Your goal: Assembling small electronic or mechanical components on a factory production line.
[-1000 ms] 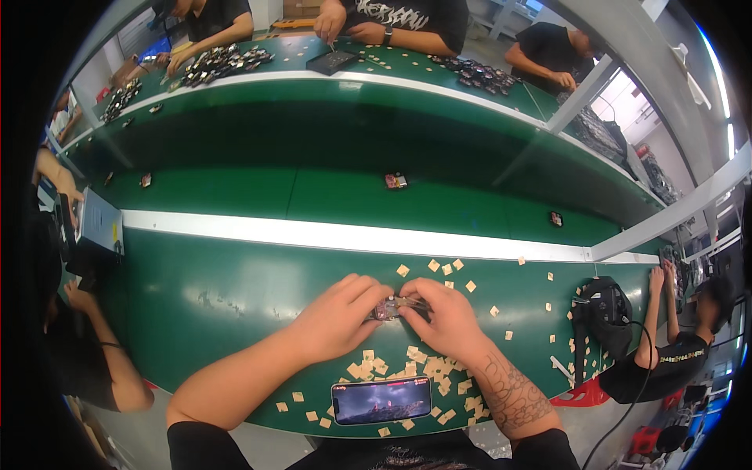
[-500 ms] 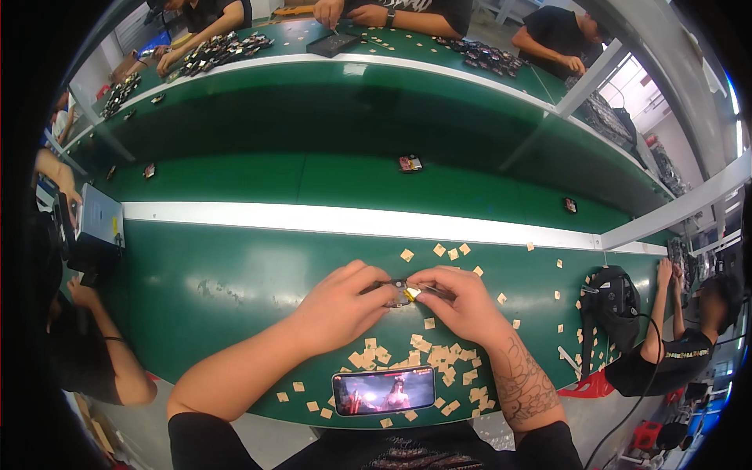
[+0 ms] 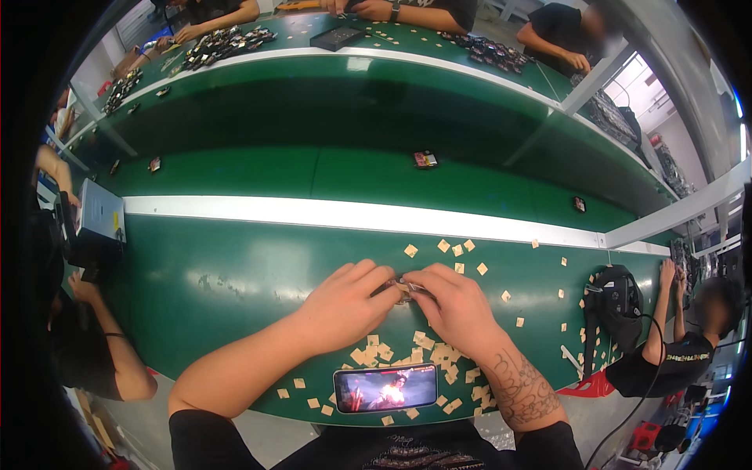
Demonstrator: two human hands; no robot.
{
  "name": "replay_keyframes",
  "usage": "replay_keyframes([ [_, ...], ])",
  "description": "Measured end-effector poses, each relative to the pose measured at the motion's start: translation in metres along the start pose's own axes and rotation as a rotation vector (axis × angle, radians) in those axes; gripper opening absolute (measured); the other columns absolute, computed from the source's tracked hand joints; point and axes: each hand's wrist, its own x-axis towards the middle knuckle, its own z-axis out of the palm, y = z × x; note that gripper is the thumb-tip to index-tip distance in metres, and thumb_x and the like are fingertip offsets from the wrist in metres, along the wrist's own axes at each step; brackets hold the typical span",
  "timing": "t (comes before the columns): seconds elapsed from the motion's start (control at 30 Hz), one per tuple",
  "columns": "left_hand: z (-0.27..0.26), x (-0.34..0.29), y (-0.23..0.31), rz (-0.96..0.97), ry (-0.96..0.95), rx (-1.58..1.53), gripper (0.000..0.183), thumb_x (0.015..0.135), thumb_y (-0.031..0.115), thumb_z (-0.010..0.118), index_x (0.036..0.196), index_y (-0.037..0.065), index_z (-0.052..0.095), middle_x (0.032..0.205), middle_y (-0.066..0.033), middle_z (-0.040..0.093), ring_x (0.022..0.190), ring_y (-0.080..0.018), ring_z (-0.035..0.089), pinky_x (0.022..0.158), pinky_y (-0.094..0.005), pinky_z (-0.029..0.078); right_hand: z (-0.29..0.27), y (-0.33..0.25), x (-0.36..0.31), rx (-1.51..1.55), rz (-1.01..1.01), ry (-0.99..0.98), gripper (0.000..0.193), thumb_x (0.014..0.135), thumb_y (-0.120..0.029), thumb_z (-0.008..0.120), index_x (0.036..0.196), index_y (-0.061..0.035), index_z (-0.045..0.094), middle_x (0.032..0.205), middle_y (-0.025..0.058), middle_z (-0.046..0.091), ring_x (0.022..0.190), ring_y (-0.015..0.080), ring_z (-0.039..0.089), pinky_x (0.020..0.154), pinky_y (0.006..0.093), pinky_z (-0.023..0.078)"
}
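We see both hands meeting over the green work surface [image 3: 235, 290], just nearer to us than the white strip [image 3: 313, 211] that runs left to right across it. Between them sits a small dark part [image 3: 404, 288], pinched from both sides: the left hand [image 3: 345, 307] closes its fingertips on the part's left end, and the right hand [image 3: 458, 307] closes on its right end. So the part lies directly at the fingertips of each hand, neither hand nearer than the other, and what we can make out of its long axis runs left to right, along the line joining the two hands (it is mostly covered by fingers, so we cannot tell its exact shape). Both hands are curled shut on it, knuckles up, fingers pointing toward each other.

Small tan paper squares [image 3: 439, 356] lie scattered on the surface, thickest just near of the right hand and thinning out to the right and far side. A phone [image 3: 385, 388] with a lit screen lies flat at the near edge, between the two forearms, its long side left to right. Far off on the conveyor lies a small dark item [image 3: 424, 160], well apart from the hands. Other people work at the left and right edges and along the far bench.
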Motion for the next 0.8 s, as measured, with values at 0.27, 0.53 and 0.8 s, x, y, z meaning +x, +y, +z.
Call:
replay_keyframes([
  [0.27, -0.001, 0.002, 0.002, -0.040, 0.052, -0.123, 0.041, 0.082, 0.005, 0.082, 0.118, 0.004, 0.064, 0.115, -0.0106, 0.067, 0.103, -0.0332, 0.065, 0.091, -0.0423, 0.056, 0.007, 0.004, -0.006, 0.134, 0.064, 0.028, 0.025, 0.093, -0.003, 0.077, 0.118, -0.0035, 0.073, 0.101, 0.0123, 0.072, 0.083, 0.0315, 0.072, 0.072, 0.0387, 0.058],
  [0.53, -0.001, 0.001, 0.001, -0.058, 0.062, -0.177, 0.046, 0.082, 0.004, 0.082, 0.122, 0.003, 0.061, 0.107, -0.0123, 0.064, 0.099, -0.0349, 0.064, 0.087, -0.0439, 0.054, 0.005, -0.007, -0.002, 0.187, 0.222, -0.031, 0.021, 0.093, -0.003, 0.077, 0.113, -0.0025, 0.077, 0.102, 0.0141, 0.073, 0.082, 0.0322, 0.073, 0.072, 0.0394, 0.058],
  [0.8, -0.002, 0.004, 0.005, -0.077, 0.049, -0.198, 0.045, 0.082, 0.005, 0.083, 0.122, 0.002, 0.061, 0.108, -0.0144, 0.063, 0.101, -0.0363, 0.062, 0.086, -0.0448, 0.054, 0.012, 0.002, 0.004, 0.098, 0.161, 0.046, 0.018, 0.091, -0.003, 0.077, 0.109, -0.0032, 0.077, 0.096, 0.0130, 0.073, 0.077, 0.0323, 0.072, 0.072, 0.0385, 0.059],
])
